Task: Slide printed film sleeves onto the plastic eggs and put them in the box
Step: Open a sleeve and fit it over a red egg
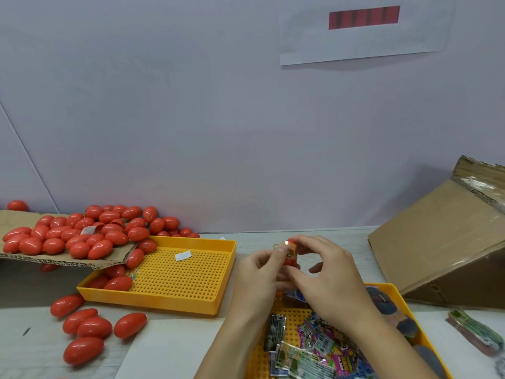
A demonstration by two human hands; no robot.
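Between both hands, above the table's middle, is a red plastic egg (291,262) with a printed film sleeve (290,250) partly over its upper half. My left hand (259,274) pinches it from the left, thumb near the sleeve's top. My right hand (325,274) curls round it from the right. Loose printed sleeves (314,348) lie in a yellow perforated tray (393,292) below my hands. Many bare red eggs (82,231) are heaped on a cardboard flap at the left. A tilted cardboard box (437,242) stands at the right.
A second yellow perforated tray (177,283) sits left of my hands, with a few eggs at its left end and a white slip. Several eggs (90,326) lie loose on the table's front left. A bundle of sleeves (475,332) lies at the far right.
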